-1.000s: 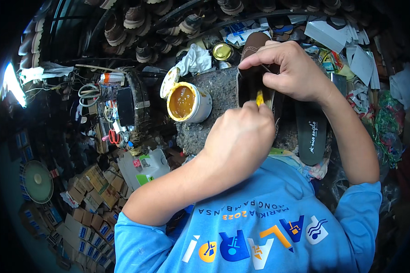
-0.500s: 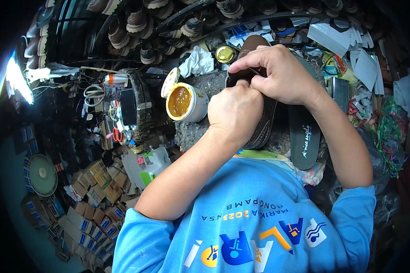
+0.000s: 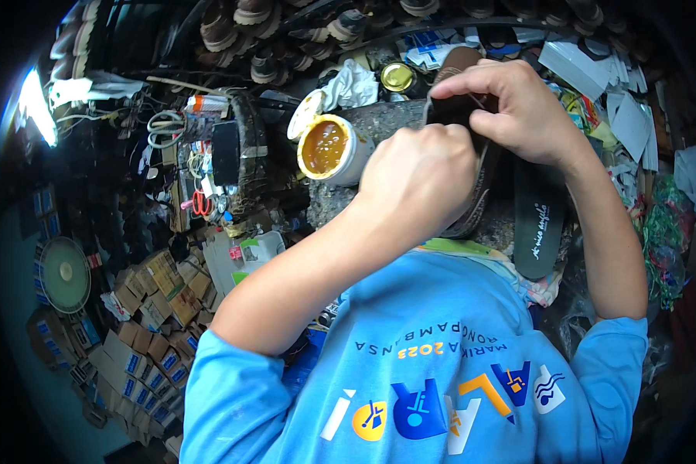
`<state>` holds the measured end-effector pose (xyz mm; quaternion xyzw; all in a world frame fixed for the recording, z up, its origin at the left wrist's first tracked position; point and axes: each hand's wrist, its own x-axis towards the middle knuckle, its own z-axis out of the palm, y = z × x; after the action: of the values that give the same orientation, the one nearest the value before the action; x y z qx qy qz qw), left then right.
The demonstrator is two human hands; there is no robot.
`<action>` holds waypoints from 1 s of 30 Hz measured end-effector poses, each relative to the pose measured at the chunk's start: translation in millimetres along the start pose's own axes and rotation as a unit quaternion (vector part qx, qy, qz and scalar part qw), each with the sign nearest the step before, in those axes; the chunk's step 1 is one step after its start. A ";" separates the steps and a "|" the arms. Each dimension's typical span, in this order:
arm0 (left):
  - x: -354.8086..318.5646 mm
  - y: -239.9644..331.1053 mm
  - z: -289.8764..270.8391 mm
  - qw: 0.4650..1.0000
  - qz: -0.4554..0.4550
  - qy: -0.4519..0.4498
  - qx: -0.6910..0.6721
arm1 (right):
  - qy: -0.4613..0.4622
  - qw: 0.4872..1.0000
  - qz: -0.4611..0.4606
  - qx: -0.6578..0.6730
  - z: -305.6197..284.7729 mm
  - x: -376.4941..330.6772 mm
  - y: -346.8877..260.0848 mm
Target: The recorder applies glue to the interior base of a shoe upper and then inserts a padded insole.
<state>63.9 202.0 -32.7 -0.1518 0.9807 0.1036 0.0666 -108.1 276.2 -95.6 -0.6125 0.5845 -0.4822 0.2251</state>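
A brown leather shoe (image 3: 460,62) lies lengthwise on the dark stone-like work block (image 3: 331,203), partly hidden beneath both hands. My left hand (image 3: 421,174) is closed in a fist over the shoe's opening; its fingertips, and whatever they hold, are out of sight. Across from it, my right hand (image 3: 522,112) curls round the opening's right side, with index finger and thumb bent and a gap between them showing the dark shoe. Right of the shoe lies a dark green insole (image 3: 540,224). An uncapped white tub of amber glue (image 3: 325,147) stands left of my left hand.
Behind the block are a yellow-lidded jar (image 3: 397,77) and crumpled white tissue (image 3: 352,83). Grey-handled scissors (image 3: 165,127) and red-handled scissors (image 3: 202,203) sit at left. Many cardboard boxes (image 3: 162,290) fill the lower left; shoes (image 3: 348,27) line the back.
The view has shifted slightly, moving the scene's near things rightward. My left fist has turned and moved right over the shoe. My right thumb and index finger are farther apart.
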 end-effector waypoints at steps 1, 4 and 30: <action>1.7 -2.1 0.7 1.000 -0.002 -0.011 -0.009 | 0.003 1.000 0.013 0.027 2.6 -0.9 3.3; -17.3 -3.7 -22.0 0.995 0.025 -0.071 -0.071 | -0.007 0.998 0.048 0.048 2.2 -2.3 0.5; 2.8 -39.5 -39.2 0.977 0.132 -0.151 -0.079 | -0.069 0.986 0.139 0.062 -11.3 -4.7 8.6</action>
<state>69.6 155.7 -2.3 -0.0085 0.9595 0.2103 0.1871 -121.3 282.0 -99.5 -0.5419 0.6162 -0.4375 0.3676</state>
